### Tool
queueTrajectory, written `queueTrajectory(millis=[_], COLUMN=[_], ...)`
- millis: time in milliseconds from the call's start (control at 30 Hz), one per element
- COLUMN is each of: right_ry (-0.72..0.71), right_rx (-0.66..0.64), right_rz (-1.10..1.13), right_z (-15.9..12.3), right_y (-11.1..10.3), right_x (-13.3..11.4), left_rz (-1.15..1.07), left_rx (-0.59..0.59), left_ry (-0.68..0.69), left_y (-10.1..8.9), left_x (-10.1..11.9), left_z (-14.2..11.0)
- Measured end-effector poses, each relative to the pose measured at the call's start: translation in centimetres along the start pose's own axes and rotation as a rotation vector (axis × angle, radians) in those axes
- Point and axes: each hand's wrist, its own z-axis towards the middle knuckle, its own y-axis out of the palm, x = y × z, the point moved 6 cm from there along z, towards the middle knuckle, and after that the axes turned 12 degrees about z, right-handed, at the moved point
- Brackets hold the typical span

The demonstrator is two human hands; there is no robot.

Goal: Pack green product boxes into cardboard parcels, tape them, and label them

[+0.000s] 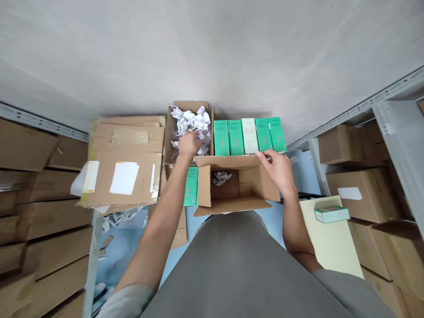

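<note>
My left hand point(188, 144) reaches down into a cardboard box of crumpled white paper point(190, 120). Its fingertips are hidden among the paper, so I cannot see whether they grip any. My right hand point(277, 167) pinches the upper right edge of an open cardboard box point(233, 206), which lies close in front of my body. Inside that box, toward the left, is one crumpled piece of paper point(221, 178). Behind it several green cartons point(221, 138) stand in a row, with a white carton point(249, 136) among them.
Flattened cardboard boxes point(139, 152) are stacked at the left. Another green carton point(191, 186) stands left of the open box. A small green-and-white carton point(332, 214) rests on a pale yellow board point(334, 247) at right. Shelves of brown boxes point(357, 194) flank both sides; a grey wall point(212, 53) rises behind.
</note>
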Motion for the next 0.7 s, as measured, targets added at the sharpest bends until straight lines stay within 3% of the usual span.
queueTrajectory(millis=[133, 333, 433, 533, 700], right_ry=[-0.003, 0.0, 0.0, -0.003, -0.005], right_rx=[0.005, 0.024, 0.023, 0.023, 0.024], right_rz=[-0.004, 0.006, 0.016, 0.014, 0.01], right_z=[0.0, 0.0, 0.0, 0.1, 0.1], right_y=[0.1, 0.2, 0.2, 0.2, 0.4], right_x=[-0.2, -0.3, -0.3, -0.5, -0.4], left_rz=[0.089, 0.146, 0.121, 0.21, 0.399], left_rx=[-0.003, 0.243, 0.255, 0.107, -0.225], left_ry=[-0.038, 0.057, 0.125, 0.122, 0.051], left_y=[-0.8, -7.1, -8.5, -6.5, 0.6], left_x=[-0.5, -0.9, -0.8, -1.9, -4.7], left_z=[-0.2, -3.5, -4.0, -2.3, -0.1])
